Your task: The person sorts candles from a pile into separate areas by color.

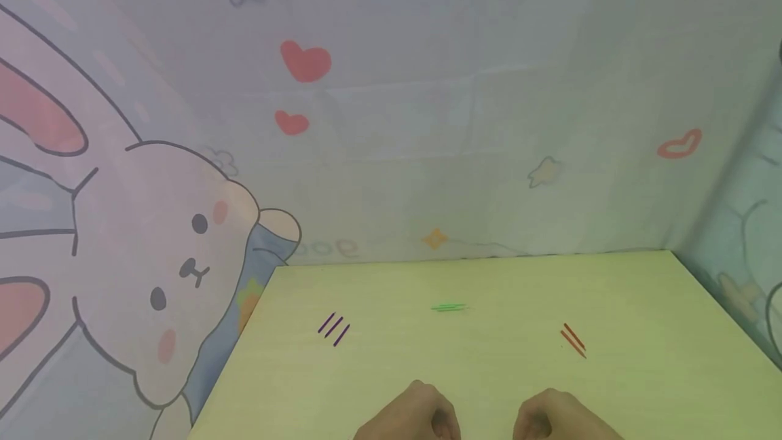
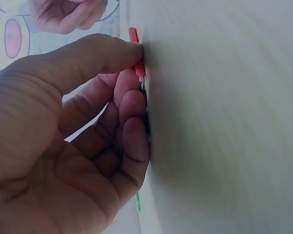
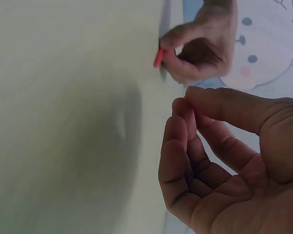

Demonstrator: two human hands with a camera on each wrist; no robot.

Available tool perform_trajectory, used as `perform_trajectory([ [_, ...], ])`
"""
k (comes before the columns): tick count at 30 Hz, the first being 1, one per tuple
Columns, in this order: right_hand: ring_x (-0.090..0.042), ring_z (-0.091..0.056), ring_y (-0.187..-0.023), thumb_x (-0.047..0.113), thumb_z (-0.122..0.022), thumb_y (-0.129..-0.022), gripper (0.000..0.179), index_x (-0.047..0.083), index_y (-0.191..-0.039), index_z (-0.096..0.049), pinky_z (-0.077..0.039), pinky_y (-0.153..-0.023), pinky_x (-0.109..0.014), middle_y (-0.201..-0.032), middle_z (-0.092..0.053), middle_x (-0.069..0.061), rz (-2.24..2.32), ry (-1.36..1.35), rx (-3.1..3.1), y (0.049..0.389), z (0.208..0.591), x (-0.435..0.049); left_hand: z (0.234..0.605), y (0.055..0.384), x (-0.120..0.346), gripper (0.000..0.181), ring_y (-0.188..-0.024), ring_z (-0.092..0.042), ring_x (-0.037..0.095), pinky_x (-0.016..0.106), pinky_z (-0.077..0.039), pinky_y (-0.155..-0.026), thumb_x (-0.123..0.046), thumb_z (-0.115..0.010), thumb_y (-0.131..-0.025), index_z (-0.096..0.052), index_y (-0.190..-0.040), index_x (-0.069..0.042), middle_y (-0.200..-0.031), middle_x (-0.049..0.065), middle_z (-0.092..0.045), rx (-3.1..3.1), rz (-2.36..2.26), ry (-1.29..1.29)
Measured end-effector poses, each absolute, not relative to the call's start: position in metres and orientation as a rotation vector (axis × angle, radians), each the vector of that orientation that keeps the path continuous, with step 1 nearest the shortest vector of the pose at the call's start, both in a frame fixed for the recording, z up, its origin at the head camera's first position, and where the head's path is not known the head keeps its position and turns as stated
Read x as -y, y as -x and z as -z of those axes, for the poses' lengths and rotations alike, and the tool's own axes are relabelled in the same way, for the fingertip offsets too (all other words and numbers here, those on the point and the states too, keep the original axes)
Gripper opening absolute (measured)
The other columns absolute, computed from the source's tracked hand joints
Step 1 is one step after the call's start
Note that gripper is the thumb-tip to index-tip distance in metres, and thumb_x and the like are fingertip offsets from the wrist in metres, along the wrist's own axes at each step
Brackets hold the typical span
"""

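My left hand (image 1: 412,416) is low at the table's front, left of centre. In the left wrist view its thumb and forefinger pinch a short red stick (image 2: 133,35) right at the table surface, the other fingers curled beneath. The head view hides that stick behind the hand. My right hand (image 1: 559,418) is a little to the right, fingers curled and thumb tip against the forefinger tip (image 3: 178,105); nothing shows between them. The red stick (image 3: 158,58) in the left hand also shows in the right wrist view.
On the pale yellow table (image 1: 489,365) lie three purple sticks (image 1: 334,326) at left, a small bunch of green sticks (image 1: 449,307) at centre back and two red sticks (image 1: 573,341) at right. A printed cloth (image 1: 391,175) with a rabbit hangs behind.
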State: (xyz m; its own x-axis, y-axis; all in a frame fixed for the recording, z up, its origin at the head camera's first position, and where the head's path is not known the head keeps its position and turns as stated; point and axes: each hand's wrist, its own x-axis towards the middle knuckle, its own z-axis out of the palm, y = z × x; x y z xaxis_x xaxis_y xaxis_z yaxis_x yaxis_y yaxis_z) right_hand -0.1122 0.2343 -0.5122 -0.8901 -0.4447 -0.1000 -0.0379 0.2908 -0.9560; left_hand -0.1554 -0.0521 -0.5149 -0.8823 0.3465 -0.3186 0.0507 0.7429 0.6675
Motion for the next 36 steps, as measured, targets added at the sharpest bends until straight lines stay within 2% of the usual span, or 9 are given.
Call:
perform_trajectory([
  [3, -0.014, -0.065, -0.067, 0.029, -0.072, -0.098, 0.020, 0.025, -0.110, -0.057, -0.053, -0.052, -0.031, -0.092, -0.065, 0.000, 1.684, 0.514, -2.372, 0.091, 0.519, -0.228, 0.514, 0.155, 0.051, 0.017, -0.055, -0.060, 0.015, 0.041, -0.045, -0.043, -0.031, -0.089, -0.065, -0.072, -0.064, -0.032, -0.063, -0.009, -0.067, -2.530, -0.950, -0.298],
  [9, -0.010, -0.064, -0.067, 0.043, -0.078, -0.092, 0.026, 0.034, -0.106, -0.058, -0.052, -0.052, -0.028, -0.087, -0.066, 0.008, 1.603, 0.373, -2.554, 0.087, 0.532, -0.219, 0.515, 0.157, 0.051, 0.015, -0.053, -0.059, 0.016, 0.040, -0.044, -0.042, -0.024, -0.085, -0.066, -0.072, -0.063, -0.031, -0.061, -0.008, -0.066, -2.513, -0.966, -0.312],
  [14, -0.008, -0.062, -0.066, 0.040, -0.075, -0.094, 0.021, 0.034, -0.106, -0.059, -0.050, -0.052, -0.027, -0.086, -0.063, 0.009, 1.590, 0.461, -2.575, 0.089, 0.540, -0.218, 0.516, 0.154, 0.052, 0.015, -0.054, -0.059, 0.016, 0.041, -0.044, -0.041, -0.027, -0.086, -0.065, -0.072, -0.064, -0.031, -0.064, -0.009, -0.066, -2.513, -0.993, -0.315],
  [18, -0.008, -0.062, -0.069, 0.043, -0.078, -0.091, 0.024, 0.034, -0.104, -0.059, -0.051, -0.054, -0.027, -0.087, -0.064, 0.009, 1.573, 0.383, -2.580, 0.089, 0.539, -0.216, 0.516, 0.150, 0.052, 0.017, -0.057, -0.058, 0.016, 0.041, -0.043, -0.042, -0.032, -0.088, -0.064, -0.070, -0.066, -0.032, -0.071, -0.010, -0.066, -2.550, -0.973, -0.269],
  [25, -0.006, -0.062, -0.061, 0.070, -0.077, -0.078, 0.039, 0.045, -0.100, -0.056, -0.048, -0.050, -0.025, -0.079, -0.065, 0.017, 1.362, 0.001, -2.698, 0.072, 0.517, -0.194, 0.516, 0.153, 0.050, 0.024, -0.057, -0.059, 0.017, 0.041, -0.044, -0.043, -0.043, -0.090, -0.066, -0.071, -0.066, -0.029, -0.070, -0.008, -0.067, -2.514, -0.988, -0.281],
  [27, -0.004, -0.060, -0.060, 0.074, -0.075, -0.077, 0.041, 0.047, -0.100, -0.055, -0.046, -0.049, -0.024, -0.078, -0.063, 0.020, 1.274, -0.003, -2.768, 0.068, 0.511, -0.189, 0.515, 0.152, 0.050, 0.025, -0.057, -0.059, 0.017, 0.041, -0.044, -0.043, -0.044, -0.090, -0.066, -0.070, -0.067, -0.030, -0.071, -0.008, -0.066, -2.523, -0.983, -0.272],
  [30, -0.001, -0.059, -0.058, 0.076, -0.074, -0.076, 0.042, 0.049, -0.100, -0.053, -0.044, -0.048, -0.023, -0.076, -0.061, 0.024, 1.207, 0.009, -2.829, 0.064, 0.507, -0.186, 0.513, 0.151, 0.050, 0.022, -0.054, -0.057, 0.016, 0.041, -0.042, -0.040, -0.039, -0.089, -0.067, -0.069, -0.064, -0.029, -0.067, -0.009, -0.064, -2.536, -0.991, -0.305],
  [33, -0.001, -0.058, -0.056, 0.070, -0.075, -0.080, 0.039, 0.048, -0.102, -0.052, -0.045, -0.047, -0.023, -0.075, -0.060, 0.023, 1.240, 0.088, -2.844, 0.063, 0.509, -0.187, 0.510, 0.149, 0.051, 0.023, -0.050, -0.055, 0.015, 0.040, -0.041, -0.038, -0.040, -0.088, -0.066, -0.068, -0.061, -0.029, -0.061, -0.008, -0.063, -2.546, -1.005, -0.358],
  [36, -0.001, -0.059, -0.057, 0.070, -0.077, -0.079, 0.040, 0.049, -0.103, -0.052, -0.045, -0.047, -0.023, -0.076, -0.060, 0.023, 1.261, 0.097, -2.827, 0.064, 0.513, -0.189, 0.509, 0.143, 0.054, 0.031, -0.052, -0.056, 0.013, 0.038, -0.041, -0.039, -0.053, -0.088, -0.069, -0.067, -0.066, -0.030, -0.064, -0.010, -0.062, -2.575, -1.046, -0.347],
])
